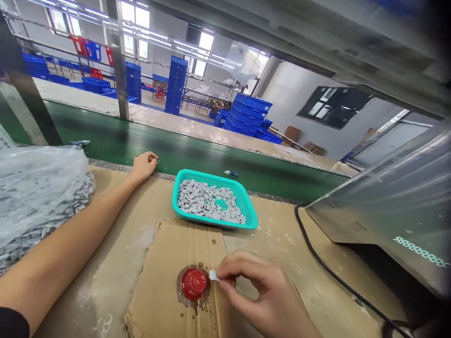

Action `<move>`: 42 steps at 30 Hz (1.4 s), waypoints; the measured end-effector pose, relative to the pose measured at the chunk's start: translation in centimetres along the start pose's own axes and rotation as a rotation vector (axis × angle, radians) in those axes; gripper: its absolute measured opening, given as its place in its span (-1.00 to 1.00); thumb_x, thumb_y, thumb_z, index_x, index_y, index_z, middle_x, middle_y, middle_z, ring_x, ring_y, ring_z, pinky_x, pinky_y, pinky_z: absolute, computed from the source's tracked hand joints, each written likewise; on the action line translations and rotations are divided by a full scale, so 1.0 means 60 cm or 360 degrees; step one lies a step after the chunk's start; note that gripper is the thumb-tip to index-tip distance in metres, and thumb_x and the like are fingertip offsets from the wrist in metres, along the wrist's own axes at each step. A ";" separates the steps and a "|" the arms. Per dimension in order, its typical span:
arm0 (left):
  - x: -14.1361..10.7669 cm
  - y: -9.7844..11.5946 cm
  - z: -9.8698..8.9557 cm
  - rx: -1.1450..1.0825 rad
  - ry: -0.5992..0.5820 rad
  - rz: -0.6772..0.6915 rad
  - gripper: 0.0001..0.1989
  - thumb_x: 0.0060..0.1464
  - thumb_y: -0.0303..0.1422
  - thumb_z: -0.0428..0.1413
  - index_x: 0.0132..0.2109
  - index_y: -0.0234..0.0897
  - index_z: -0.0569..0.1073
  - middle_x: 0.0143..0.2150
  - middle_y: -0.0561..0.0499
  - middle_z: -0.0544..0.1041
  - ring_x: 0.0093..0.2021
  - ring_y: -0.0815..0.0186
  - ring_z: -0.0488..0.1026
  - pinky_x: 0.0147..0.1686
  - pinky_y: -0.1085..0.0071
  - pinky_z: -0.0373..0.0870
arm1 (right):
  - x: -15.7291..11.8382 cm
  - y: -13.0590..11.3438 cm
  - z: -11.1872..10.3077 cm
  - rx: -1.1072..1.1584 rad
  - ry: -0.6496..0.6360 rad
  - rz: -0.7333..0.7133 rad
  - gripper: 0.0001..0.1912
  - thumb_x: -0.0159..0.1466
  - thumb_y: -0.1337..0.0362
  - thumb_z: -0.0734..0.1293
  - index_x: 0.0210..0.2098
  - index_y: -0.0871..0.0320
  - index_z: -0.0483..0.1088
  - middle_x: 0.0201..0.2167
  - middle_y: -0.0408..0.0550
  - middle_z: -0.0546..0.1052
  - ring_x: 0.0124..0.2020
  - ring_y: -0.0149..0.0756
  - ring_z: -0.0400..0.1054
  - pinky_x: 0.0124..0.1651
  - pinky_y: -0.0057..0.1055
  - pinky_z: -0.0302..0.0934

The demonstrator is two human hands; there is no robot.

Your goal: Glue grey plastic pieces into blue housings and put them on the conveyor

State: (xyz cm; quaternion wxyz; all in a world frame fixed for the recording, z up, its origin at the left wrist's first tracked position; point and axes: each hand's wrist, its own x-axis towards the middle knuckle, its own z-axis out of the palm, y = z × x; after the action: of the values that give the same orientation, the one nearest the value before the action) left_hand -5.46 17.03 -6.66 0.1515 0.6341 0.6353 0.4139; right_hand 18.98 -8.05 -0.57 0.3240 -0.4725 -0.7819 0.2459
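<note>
Between thumb and forefinger, my right hand [259, 286] pinches a small light-grey flat piece [213, 275]. Just left of that piece, apart from it, a small red round wet-looking cup or cap [194, 284] sits on a cardboard sheet [165, 263] with dark wet spots around it. My left hand [144, 165] is stretched forward to the near edge of the green conveyor belt, its fingers curled; what they hold, if anything, is hidden. To its right, a turquoise basket [251, 213] contains many similar small grey pieces [200, 199].
A clear plastic bag [42, 183] full of grey pieces lies at left. Two small dark-and-white items [231, 173] [80, 142] rest on the green belt [165, 150]. A black cable [317, 253] and a metal housing [398, 202] stand at right; an overhead shelf [299, 37] hangs above.
</note>
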 end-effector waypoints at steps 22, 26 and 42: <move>0.005 -0.012 0.010 0.0191 -0.0057 0.0203 -0.72 -0.15 -0.51 -0.08 -0.28 -0.30 0.45 -0.28 -0.07 0.49 -0.24 0.21 0.38 -0.21 0.39 0.27 | -0.036 0.006 0.061 -0.0353 0.0145 -0.0230 -0.77 0.10 0.53 0.16 -0.43 0.13 0.37 -0.50 -0.05 0.38 -0.50 -0.41 0.29 -0.49 -0.54 0.25; 0.003 -0.008 0.008 0.0231 -0.0061 0.0196 -0.71 -0.16 -0.52 -0.08 -0.26 -0.32 0.44 -0.26 -0.09 0.48 -0.20 0.18 0.37 -0.17 0.35 0.26 | -0.042 0.009 0.069 -0.0400 0.0221 -0.0258 -0.78 0.10 0.53 0.16 -0.43 0.14 0.36 -0.49 -0.04 0.37 -0.50 -0.41 0.28 -0.48 -0.53 0.24; 0.001 -0.008 0.007 0.0365 -0.0140 0.0228 -0.65 -0.12 -0.51 -0.10 -0.12 -0.38 0.34 -0.19 -0.11 0.45 -0.16 0.19 0.35 -0.15 0.33 0.26 | -0.033 0.000 0.062 -0.0509 0.0130 -0.0241 -0.78 0.10 0.52 0.13 -0.49 0.18 0.35 -0.53 -0.09 0.32 -0.55 -0.46 0.21 -0.55 -0.57 0.15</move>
State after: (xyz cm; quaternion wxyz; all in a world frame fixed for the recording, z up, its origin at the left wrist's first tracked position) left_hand -5.49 17.32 -7.24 0.0759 0.7085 0.6244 0.3200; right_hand 16.92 -10.10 -3.60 0.2937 -0.4674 -0.8306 0.0739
